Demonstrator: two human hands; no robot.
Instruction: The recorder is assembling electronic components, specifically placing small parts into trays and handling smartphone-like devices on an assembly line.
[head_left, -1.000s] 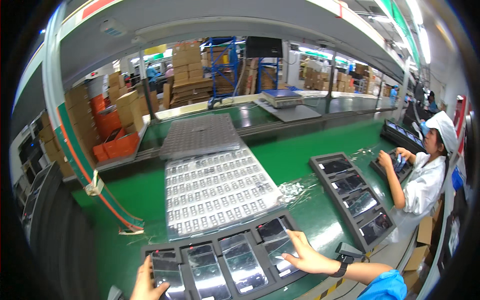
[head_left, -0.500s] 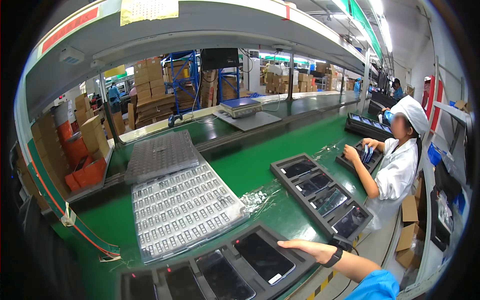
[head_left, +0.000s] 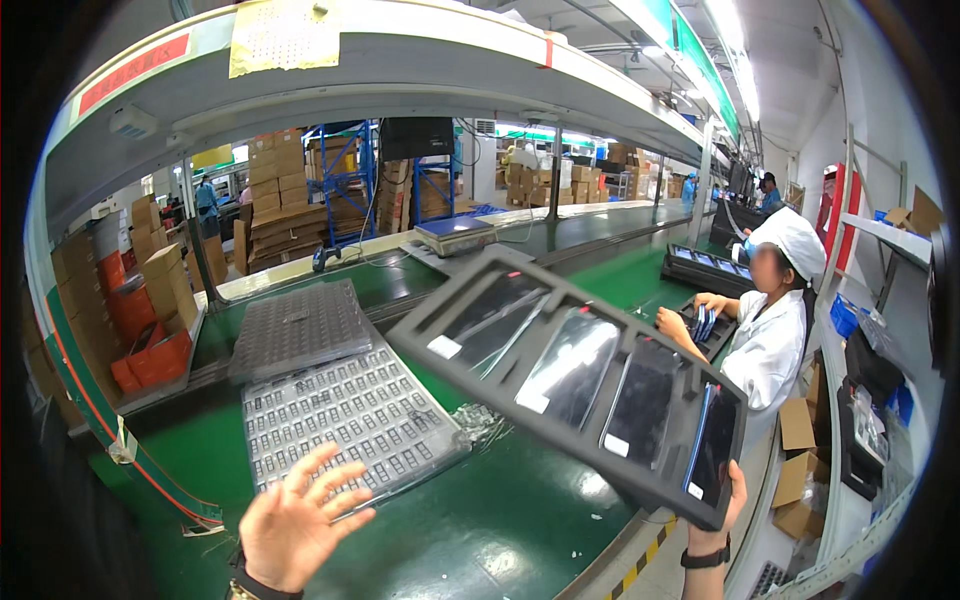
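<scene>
My right hand (head_left: 722,515) grips the near right corner of a long grey foam tray (head_left: 520,300) and holds it tilted in the air above the green bench. Several dark phone screens (head_left: 570,368) lie in its slots. My left hand (head_left: 292,520) is raised at the lower left with fingers spread and nothing in it, just in front of a clear blister tray (head_left: 345,415) of small parts.
A stack of grey trays (head_left: 298,328) lies behind the blister tray on the green bench (head_left: 500,530). A scale (head_left: 455,235) stands farther back. A co-worker in white (head_left: 770,330) handles phones over another tray at the right. Cardboard boxes fill the background.
The grey tray of screens has been lifted off the bench and tilted up by my right hand. My left hand has come into view, open. The view has turned right.
</scene>
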